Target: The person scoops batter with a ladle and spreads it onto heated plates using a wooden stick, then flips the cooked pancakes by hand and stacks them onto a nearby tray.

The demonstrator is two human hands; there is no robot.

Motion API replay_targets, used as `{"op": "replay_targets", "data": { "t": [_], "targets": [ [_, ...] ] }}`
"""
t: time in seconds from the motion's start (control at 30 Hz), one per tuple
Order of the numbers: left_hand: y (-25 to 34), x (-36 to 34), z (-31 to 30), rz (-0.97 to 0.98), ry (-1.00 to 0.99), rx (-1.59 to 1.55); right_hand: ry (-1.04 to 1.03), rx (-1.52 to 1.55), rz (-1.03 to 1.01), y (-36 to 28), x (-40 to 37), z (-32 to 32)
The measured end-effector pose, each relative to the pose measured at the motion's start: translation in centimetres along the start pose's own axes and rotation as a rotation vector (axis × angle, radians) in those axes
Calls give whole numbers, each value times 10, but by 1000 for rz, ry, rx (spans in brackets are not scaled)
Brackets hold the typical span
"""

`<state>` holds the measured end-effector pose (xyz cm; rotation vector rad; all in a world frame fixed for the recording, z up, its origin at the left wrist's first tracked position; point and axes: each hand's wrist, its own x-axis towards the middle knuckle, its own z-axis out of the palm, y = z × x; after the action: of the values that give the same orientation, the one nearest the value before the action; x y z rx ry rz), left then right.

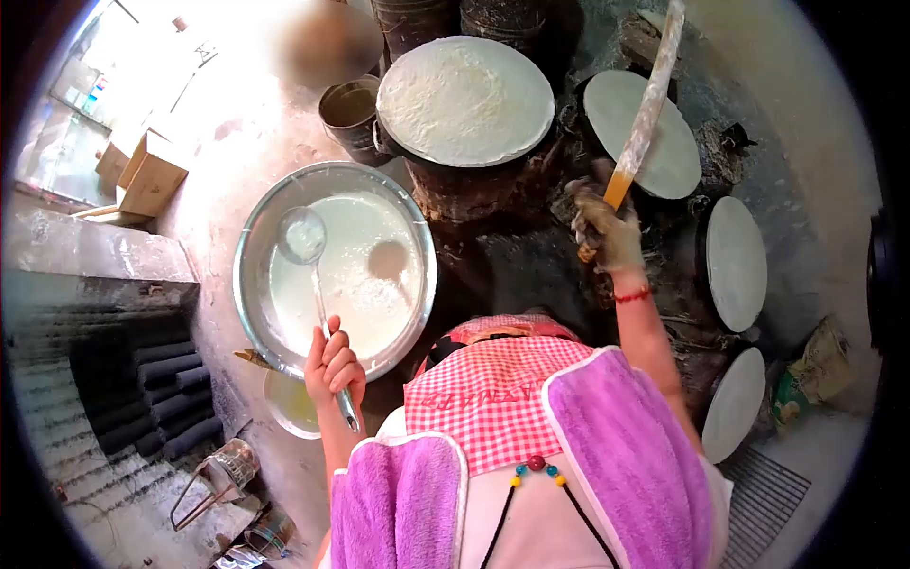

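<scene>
My left hand [336, 362] is closed round the handle of a metal ladle [302, 235], whose round bowl is over the left side of a wide metal basin [245, 275]. White batter [332, 289] fills much of the basin, and a round shadow falls on it. In my right hand [607, 228], which looks gloved or coated with residue, is a long flat wooden stick [648, 114] smeared white along most of its length. The stick slants up and right, passing over a round white-covered griddle [611, 109].
A large griddle [464, 100] thick with white sits on a stove behind the basin. More white discs [737, 266] on stoves curve down the right side. A bucket [351, 109] stands beside the large griddle. Black briquettes [171, 389] are stacked at left, near cardboard boxes [152, 175].
</scene>
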<state>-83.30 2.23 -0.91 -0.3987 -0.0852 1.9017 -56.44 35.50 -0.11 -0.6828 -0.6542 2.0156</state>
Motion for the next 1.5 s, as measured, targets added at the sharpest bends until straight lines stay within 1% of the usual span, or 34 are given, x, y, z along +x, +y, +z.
{"op": "replay_targets", "data": {
  "t": [0.07, 0.1, 0.17, 0.23, 0.27, 0.3, 0.33, 0.37, 0.4, 0.43, 0.5, 0.53, 0.57, 0.6, 0.63, 0.7, 0.73, 0.77, 0.83, 0.87, 0.93, 0.97, 1.03, 1.07, 1.1, 1.17, 1.23, 1.33, 1.4, 1.43, 1.47, 1.5],
  "targets": [
    [7, 1, -4, 15, 3, -38, 24, -727, 89, 9, 28, -12],
    [8, 5, -6, 42, -18, -66, 70, -828, 167, 6, 36, 0],
    [-1, 10, -3, 96, -30, -101, 83, -738, 92, 16, 81, -14],
    [-9, 17, -3, 150, 14, -113, 164, -874, 205, -13, 121, 29],
    [-12, 22, -2, 163, 13, -104, 119, -912, 147, -17, 157, 31],
    [-16, 28, -2, 194, 11, -132, 82, -917, 83, -15, 202, 20],
    [-21, 36, -1, 225, 10, -163, -12, -906, 14, -13, 246, 19],
    [-27, 44, 3, 238, 12, -157, -78, -962, 30, -18, 283, 17],
    [-35, 52, 10, 281, 16, -188, -93, -1110, 27, -17, 332, 10],
    [-43, 56, 14, 324, 21, -223, -64, -1380, -24, -22, 354, 26],
    [-51, 58, 11, 373, 21, -214, -134, -1635, -116, -21, 406, 45],
    [-53, 54, 4, 477, 83, -100, -149, -1636, -102, -17, 431, 53],
    [-54, 49, -3, 577, 148, 16, -191, -1805, -105, -11, 452, 59],
    [-64, 51, 11, 637, 244, -282, -235, -1972, -112, -5, 467, 66],
    [-71, 58, 18, 651, 251, -283, -251, -1969, -101, 0, 475, 73],
    [-82, 70, 27, 577, 61, -184, -352, -1885, 94, 8, 486, 85],
    [-86, 76, 40, 587, 112, -214, -446, -1797, 142, 12, 493, 84],
    [-89, 77, 40, 598, 120, -217, -456, -1797, 154, 14, 495, 85],
    [-89, 77, 37, 661, 110, -197, -574, -1838, 119, 7, 492, 97],
    [-90, 78, 37, 663, 110, -203, -577, -1844, 119, 6, 497, 96],
    [-93, 80, 39, 685, 79, -207, -601, -1646, 111, 0, 505, 89],
    [-94, 81, 40, 685, 83, -208, -599, -1647, 115, -5, 507, 88],
    [-95, 82, 42, 696, 52, -191, -509, -1633, 252, -16, 504, 94],
    [-94, 82, 42, 697, 49, -188, -481, -1663, 278, -18, 503, 93],
    [-94, 82, 42, 689, 40, -179, -483, -1660, 274, -16, 506, 84],
    [-93, 83, 44, 681, 37, -171, -575, -1467, 297, -11, 513, 60],
    [-94, 84, 47, 684, 63, -160, -546, -1495, 314, -17, 504, 52],
    [-94, 84, 45, 687, 55, -167, -529, -1415, 339, -32, 489, 32],
    [-95, 83, 44, 687, 61, -174, -446, -1247, 388, -39, 480, 4],
    [-95, 82, 44, 687, 72, -179, -405, -1161, 411, -41, 470, 0],
    [-94, 82, 43, 687, 70, -180, -379, -1176, 354, -44, 457, -2],
    [-94, 80, 43, 674, 79, -188, -380, -1176, 352, -47, 446, -2]
  ]
}}
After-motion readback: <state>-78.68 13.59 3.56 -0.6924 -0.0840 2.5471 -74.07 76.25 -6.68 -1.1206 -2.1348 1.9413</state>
